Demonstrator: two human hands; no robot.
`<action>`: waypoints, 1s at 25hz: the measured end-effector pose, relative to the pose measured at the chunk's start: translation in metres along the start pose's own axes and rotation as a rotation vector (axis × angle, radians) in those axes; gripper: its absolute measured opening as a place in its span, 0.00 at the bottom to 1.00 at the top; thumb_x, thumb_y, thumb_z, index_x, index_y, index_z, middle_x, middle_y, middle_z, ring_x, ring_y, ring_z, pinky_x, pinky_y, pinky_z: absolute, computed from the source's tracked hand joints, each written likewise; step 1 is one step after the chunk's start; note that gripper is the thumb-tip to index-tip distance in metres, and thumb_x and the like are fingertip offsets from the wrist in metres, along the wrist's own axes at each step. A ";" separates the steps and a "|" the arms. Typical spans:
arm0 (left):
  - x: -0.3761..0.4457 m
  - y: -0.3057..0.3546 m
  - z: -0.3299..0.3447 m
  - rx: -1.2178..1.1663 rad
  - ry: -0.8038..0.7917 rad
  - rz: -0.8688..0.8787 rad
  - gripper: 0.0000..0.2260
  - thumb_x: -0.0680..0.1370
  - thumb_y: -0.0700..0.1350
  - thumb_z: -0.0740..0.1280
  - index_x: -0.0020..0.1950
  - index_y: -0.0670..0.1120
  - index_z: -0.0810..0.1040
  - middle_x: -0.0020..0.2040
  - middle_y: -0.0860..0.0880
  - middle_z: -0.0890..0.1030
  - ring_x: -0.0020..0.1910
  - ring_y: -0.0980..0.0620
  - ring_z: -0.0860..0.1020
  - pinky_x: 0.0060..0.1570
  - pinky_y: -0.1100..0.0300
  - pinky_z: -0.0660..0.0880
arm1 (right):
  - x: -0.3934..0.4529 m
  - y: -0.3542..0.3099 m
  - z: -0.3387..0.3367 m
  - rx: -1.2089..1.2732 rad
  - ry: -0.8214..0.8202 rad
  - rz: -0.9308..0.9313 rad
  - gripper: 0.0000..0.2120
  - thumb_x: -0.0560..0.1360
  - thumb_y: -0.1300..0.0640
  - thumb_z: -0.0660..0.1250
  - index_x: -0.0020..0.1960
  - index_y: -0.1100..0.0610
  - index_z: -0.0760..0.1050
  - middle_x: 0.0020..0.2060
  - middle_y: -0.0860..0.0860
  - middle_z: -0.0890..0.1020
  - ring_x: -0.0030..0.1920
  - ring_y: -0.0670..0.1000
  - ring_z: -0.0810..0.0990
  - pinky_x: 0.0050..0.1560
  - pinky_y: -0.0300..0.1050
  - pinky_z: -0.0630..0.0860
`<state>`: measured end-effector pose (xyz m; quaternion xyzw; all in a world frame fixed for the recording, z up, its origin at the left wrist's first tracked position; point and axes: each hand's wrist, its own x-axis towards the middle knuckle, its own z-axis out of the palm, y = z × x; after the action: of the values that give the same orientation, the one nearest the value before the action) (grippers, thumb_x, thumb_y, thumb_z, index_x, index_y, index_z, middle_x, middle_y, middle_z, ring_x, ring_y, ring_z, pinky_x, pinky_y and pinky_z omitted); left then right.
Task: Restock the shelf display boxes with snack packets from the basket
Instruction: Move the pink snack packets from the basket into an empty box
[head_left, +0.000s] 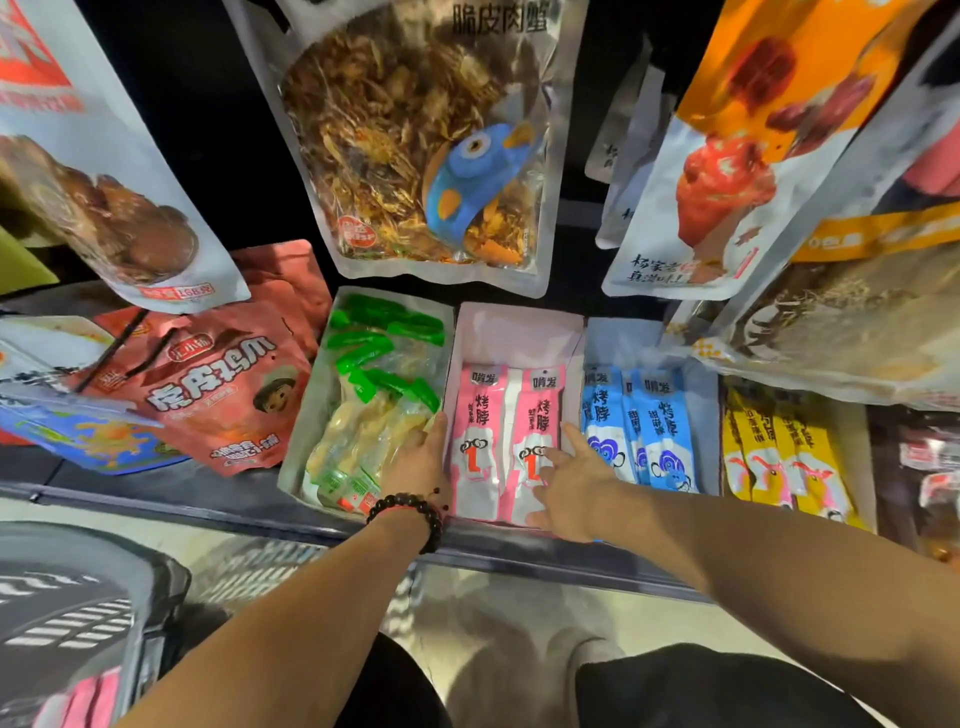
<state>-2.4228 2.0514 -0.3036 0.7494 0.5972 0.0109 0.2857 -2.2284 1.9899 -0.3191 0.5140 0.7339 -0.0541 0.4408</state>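
At the lower left corner sits your dark basket (78, 613), a pink packet showing inside. Above it, on the shelf (171, 491), red pouches (218, 395) lie loose. Next comes a box of green-topped packets (374, 400). Your left hand (418, 462), with a beaded bracelet (410, 512) at the wrist, rests against the pink display box (514, 332), its grip relaxed and holding nothing. Your right hand (574, 480) lies flat on the pink packets (506, 441) near the shelf's front edge, fingers straight. Blue packets (641, 426) and yellow packets (779, 457) fill boxes to the right.
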 end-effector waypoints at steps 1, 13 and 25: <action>0.002 -0.001 0.001 -0.002 -0.006 0.008 0.31 0.76 0.41 0.63 0.77 0.51 0.55 0.71 0.43 0.66 0.65 0.42 0.72 0.64 0.47 0.72 | 0.001 0.000 0.001 -0.043 -0.027 -0.003 0.30 0.78 0.36 0.42 0.73 0.47 0.62 0.76 0.51 0.60 0.77 0.57 0.46 0.60 0.71 0.23; -0.001 0.011 -0.031 0.000 -0.132 -0.030 0.30 0.76 0.44 0.64 0.76 0.51 0.57 0.72 0.45 0.67 0.67 0.44 0.70 0.63 0.54 0.71 | -0.031 0.022 -0.025 0.254 0.287 0.012 0.23 0.77 0.43 0.50 0.63 0.52 0.74 0.58 0.53 0.78 0.64 0.57 0.71 0.69 0.70 0.38; -0.062 0.029 -0.152 0.349 0.003 0.132 0.35 0.74 0.64 0.59 0.77 0.54 0.52 0.78 0.50 0.52 0.77 0.47 0.50 0.74 0.46 0.56 | -0.105 0.038 -0.133 0.565 0.685 0.300 0.33 0.69 0.36 0.46 0.70 0.48 0.63 0.67 0.52 0.70 0.70 0.55 0.64 0.69 0.65 0.54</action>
<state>-2.4695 2.0554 -0.1433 0.8252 0.5399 -0.0733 0.1491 -2.2676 2.0043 -0.1509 0.7025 0.7113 -0.0146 0.0191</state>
